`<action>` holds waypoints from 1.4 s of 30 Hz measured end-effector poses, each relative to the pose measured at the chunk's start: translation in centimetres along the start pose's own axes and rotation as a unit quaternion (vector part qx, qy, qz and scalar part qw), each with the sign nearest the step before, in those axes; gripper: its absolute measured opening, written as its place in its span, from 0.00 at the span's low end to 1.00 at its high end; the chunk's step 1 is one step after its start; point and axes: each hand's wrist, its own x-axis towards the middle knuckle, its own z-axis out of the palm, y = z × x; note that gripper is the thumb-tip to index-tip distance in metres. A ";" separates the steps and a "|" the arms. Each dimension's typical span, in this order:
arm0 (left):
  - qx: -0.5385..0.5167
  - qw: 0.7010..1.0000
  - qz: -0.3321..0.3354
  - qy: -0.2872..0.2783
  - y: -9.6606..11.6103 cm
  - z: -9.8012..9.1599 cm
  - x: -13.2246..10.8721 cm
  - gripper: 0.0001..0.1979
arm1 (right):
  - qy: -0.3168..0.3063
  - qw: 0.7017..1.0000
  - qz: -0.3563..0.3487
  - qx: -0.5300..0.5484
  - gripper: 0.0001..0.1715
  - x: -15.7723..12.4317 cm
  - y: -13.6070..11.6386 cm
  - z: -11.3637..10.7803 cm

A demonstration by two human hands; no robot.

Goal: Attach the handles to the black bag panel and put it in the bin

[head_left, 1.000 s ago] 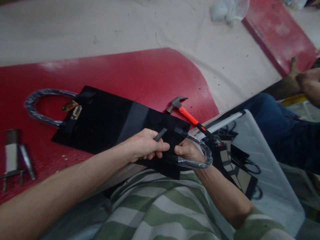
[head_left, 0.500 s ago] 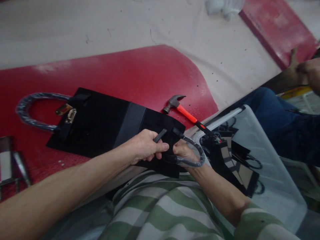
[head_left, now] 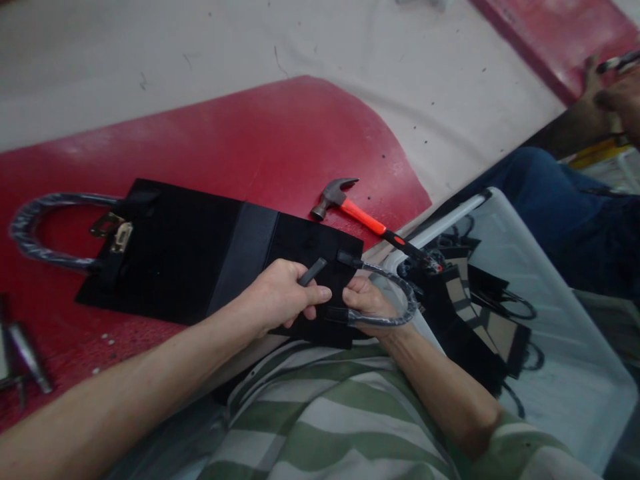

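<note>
Head view: left hand (head_left: 280, 293) is pinching a black strip (head_left: 315, 271), right hand (head_left: 369, 299) gripping the bag panel (head_left: 187, 250). Claw hammer (head_left: 365, 217) is lying at one o'clock.

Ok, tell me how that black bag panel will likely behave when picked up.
The black bag panel looks fairly stiff, its broad sections lying flat, but might hinge at the smooth middle band. Its looped handles, wrapped in glossy plastic, may feel slippery.

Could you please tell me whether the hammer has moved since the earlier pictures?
No: judged against the red mat, the hammer lies where it did; its apparent shift comes from the camera moving.
</note>
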 end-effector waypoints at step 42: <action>0.008 0.997 -0.074 -0.033 1.1 -0.8 0.4 0.10 | -0.039 0.997 0.010 0.069 0.23 1.9 0.1 1.8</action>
